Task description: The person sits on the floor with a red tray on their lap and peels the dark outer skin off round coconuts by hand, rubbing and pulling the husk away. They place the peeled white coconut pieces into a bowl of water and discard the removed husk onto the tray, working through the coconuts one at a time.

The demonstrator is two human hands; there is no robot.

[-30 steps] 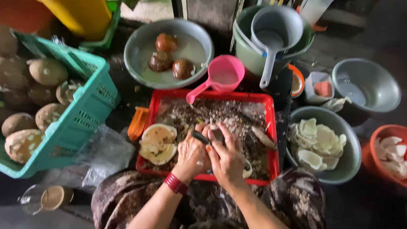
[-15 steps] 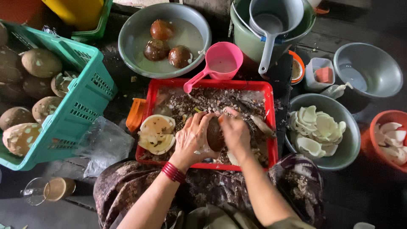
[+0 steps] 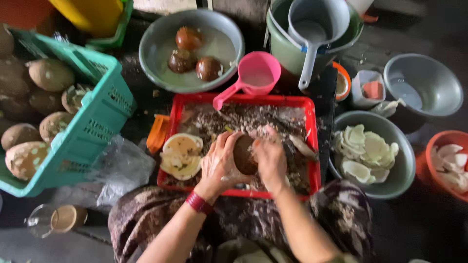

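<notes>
My left hand (image 3: pixel 220 163) and my right hand (image 3: pixel 269 159) are both closed around a round brown coconut (image 3: pixel 243 155), holding it over a red tray (image 3: pixel 312 141) full of brown husk scraps. Pale peeled pieces (image 3: pixel 181 156) lie at the tray's left end. A red band sits on my left wrist. My fingers hide most of the coconut's sides.
A grey bowl (image 3: pixel 161 53) holding three brown coconuts in water stands behind the tray, beside a pink scoop (image 3: pixel 253 77). A teal basket (image 3: pixel 92 122) of husked coconuts is at the left. Bowls of white pieces (image 3: pixel 395 170) stand at the right, a green bucket (image 3: pixel 287 48) behind.
My hands moved from working low on the tray's front edge to its middle and closed together around the brown coconut. The view shifted slightly.
</notes>
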